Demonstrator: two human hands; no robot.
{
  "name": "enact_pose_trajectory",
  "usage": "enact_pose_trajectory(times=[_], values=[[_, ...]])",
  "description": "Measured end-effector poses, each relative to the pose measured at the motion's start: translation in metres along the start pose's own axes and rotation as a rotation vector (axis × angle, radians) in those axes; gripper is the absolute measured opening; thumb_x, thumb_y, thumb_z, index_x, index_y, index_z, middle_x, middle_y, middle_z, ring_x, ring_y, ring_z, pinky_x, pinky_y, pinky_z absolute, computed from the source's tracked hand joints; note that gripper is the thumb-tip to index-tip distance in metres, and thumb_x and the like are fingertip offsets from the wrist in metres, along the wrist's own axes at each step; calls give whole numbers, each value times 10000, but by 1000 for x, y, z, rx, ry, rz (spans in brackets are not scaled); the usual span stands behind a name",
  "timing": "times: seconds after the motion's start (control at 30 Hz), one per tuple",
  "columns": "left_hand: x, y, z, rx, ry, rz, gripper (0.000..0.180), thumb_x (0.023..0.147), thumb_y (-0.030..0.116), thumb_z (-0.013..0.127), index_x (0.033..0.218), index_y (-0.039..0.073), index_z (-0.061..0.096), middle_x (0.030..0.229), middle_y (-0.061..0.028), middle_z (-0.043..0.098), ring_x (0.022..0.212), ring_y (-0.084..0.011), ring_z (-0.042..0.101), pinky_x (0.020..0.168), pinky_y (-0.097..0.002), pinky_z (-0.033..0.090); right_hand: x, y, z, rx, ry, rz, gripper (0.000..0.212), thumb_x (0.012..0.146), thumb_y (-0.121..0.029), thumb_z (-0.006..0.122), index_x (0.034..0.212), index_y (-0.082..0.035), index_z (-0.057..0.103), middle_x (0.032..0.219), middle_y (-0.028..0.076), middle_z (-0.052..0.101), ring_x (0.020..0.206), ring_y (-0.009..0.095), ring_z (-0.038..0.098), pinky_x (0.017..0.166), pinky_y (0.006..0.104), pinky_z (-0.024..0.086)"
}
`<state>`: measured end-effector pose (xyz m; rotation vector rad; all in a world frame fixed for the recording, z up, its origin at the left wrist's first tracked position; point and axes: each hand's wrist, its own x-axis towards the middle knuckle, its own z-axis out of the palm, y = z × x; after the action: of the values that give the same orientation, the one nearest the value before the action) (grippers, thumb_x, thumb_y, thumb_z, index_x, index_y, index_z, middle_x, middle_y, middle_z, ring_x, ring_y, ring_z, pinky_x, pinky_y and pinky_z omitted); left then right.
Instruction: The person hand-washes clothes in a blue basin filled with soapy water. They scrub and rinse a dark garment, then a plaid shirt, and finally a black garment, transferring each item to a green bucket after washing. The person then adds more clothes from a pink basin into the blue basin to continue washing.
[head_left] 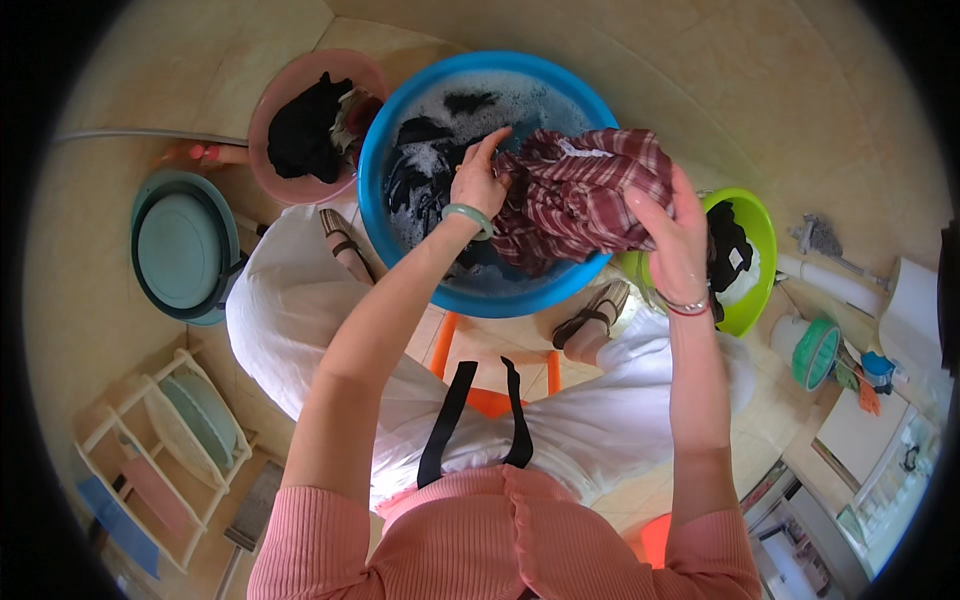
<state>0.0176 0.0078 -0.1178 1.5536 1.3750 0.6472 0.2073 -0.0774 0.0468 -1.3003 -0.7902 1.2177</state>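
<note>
A maroon-and-white plaid garment (590, 190) is bunched over the right part of a large blue basin (400, 90) of soapy water. My right hand (678, 238) grips its right end at the basin's rim, thumb on top and the other fingers partly hidden. At the garment's left edge is my left hand (480, 185), with a green bangle at the wrist. Its visible fingers are stretched and apart, close against the cloth. Dark wet clothes (415, 190) lie in the suds left of that hand. White foam shows on top of the plaid cloth.
A pink basin (270, 165) with dark clothes stands beyond on the left. Close by my right wrist is a lime-green basin (762, 275) holding black and white clothes. Stacked green basins (180, 250) and a rack (190, 450) stand left; a white pipe (835, 285) runs at right.
</note>
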Motion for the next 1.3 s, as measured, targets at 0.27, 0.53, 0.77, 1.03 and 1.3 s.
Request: enact_pose_trajectory(times=[0.27,0.53,0.77,1.03,1.3], values=[[32,-71,28,-90,-229,-65,232,921,276,666,1027,71,643,1085,-177,668,955,-338,644,819,-418,501,-11,-21,-17,427,-63,-12,571,849,26,556,1394,61,390,1315,174,541,1182,256,558,1016,414,453],[38,-80,-23,-46,606,-243,287,932,290,644,955,19,554,804,-159,631,717,-282,582,716,-388,480,73,131,-92,-1140,320,38,522,907,-264,643,1378,-136,460,1094,215,664,970,360,656,812,437,530],[37,-125,11,-46,166,151,659,869,244,725,1453,208,423,1253,-198,615,1098,-338,623,918,-387,494,87,224,-42,-1365,25,-38,435,935,-411,571,1361,-365,494,1120,195,575,791,398,654,626,477,552],[54,-136,46,512,-294,-244,475,919,211,577,1370,341,501,1142,-204,634,989,-424,613,834,-503,508,118,284,-43,-1426,-53,206,348,950,-305,543,1297,-327,550,1084,185,618,851,381,668,681,494,552],[48,-351,102,1342,-931,-153,327,934,188,525,1213,74,653,1206,-140,654,1083,-318,640,891,-465,512,144,344,-42,-1467,-179,383,308,934,-323,488,1189,-262,650,1021,128,703,925,343,680,784,448,553]])
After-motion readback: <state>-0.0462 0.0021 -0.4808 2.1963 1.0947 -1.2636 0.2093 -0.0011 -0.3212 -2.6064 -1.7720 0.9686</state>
